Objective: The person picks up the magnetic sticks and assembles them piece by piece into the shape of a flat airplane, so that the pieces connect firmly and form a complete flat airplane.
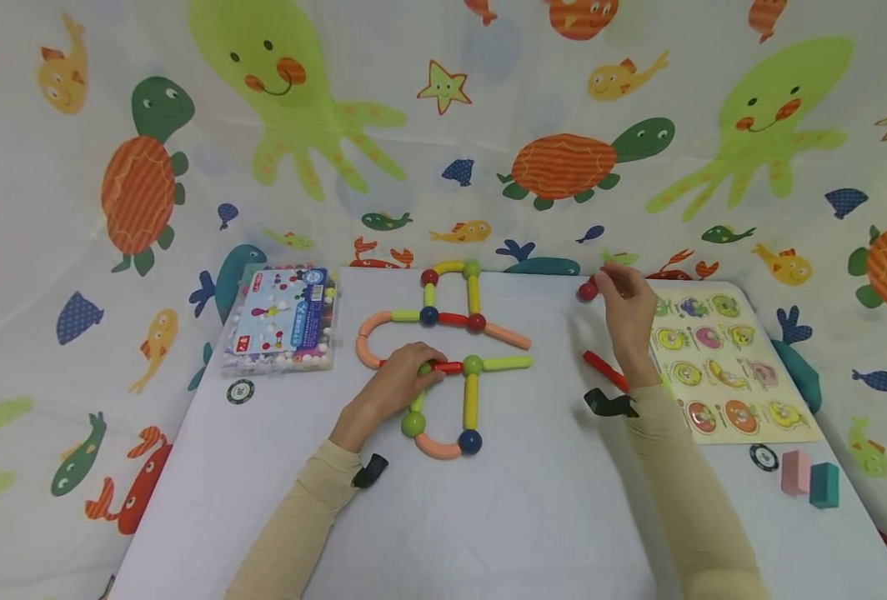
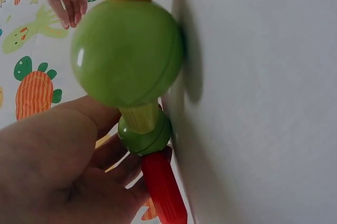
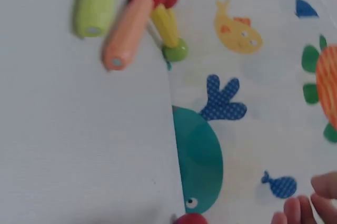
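Observation:
On the white table lies a flat figure of coloured magnetic rods and balls. My left hand [image 1: 394, 385] grips a green ball [image 2: 145, 134] at the upper left corner of the figure's lower loop. A red rod [image 2: 163, 187] and a yellow-green rod [image 2: 139, 117] join that ball, and a larger-looking green ball [image 2: 126, 52] stands nearer the left wrist camera. Beside a red ball [image 1: 588, 292] at the back right, my right hand [image 1: 627, 308] hovers with loosely bent fingers; nothing shows between them in the right wrist view. A loose red rod [image 1: 605, 371] lies below it.
A clear box [image 1: 282, 321] of small beads stands at the back left, a black-and-white chip [image 1: 240, 392] in front of it. To the right lie a fruit picture board [image 1: 729, 362], another chip [image 1: 764, 457], a pink block [image 1: 795, 472] and a teal block [image 1: 824, 485]. A printed curtain [image 1: 443, 167] hangs behind.

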Motion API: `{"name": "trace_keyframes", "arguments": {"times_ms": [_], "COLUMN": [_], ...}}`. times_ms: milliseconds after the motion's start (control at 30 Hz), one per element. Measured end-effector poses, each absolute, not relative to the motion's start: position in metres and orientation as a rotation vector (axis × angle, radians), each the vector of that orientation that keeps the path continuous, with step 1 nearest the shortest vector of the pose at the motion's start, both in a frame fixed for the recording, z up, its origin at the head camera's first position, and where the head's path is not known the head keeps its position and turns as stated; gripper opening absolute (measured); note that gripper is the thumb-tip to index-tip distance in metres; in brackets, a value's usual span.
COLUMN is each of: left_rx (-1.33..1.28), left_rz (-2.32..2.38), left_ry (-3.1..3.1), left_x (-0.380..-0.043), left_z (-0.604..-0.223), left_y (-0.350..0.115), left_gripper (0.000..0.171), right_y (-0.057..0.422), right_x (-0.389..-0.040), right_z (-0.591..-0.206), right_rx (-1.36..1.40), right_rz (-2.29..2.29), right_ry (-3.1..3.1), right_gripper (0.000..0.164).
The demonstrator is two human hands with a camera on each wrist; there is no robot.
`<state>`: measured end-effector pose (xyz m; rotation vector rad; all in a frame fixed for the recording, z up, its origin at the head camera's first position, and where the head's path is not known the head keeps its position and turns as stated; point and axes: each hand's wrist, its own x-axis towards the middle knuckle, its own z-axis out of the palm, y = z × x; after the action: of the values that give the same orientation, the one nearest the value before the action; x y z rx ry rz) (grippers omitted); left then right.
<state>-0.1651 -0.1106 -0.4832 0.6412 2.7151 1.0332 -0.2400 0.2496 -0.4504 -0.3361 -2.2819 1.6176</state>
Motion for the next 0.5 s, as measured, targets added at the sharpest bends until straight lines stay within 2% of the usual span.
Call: {"name": "trace_keyframes", "arguments": {"times_ms": [100, 200, 500], "left_rx": [0.632, 0.621, 0.602], "left_rz": [1.041, 1.043, 1.014], "left_ry": [2.708, 2.712, 2.731], "left_x": [-0.164, -0.164, -0.164], "left_z": [-0.484, -0.486, -0.486], "left_y": [-0.111, -0.111, -0.109], "left_gripper": [0.026, 0.026, 0.027], "right_y": [0.256, 0.259, 0.257], "right_x": [-0.256, -0.269, -0.284], "right_z": [-0.452, -0.461, -0.474], "right_rx": [-0.607, -0.712, -0.687], "right_rz": [1.716, 1.686, 1.460], "right_ry": [-2.205, -2.234, -2.577], "right_gripper": [0.044, 0.044, 0.039]}}
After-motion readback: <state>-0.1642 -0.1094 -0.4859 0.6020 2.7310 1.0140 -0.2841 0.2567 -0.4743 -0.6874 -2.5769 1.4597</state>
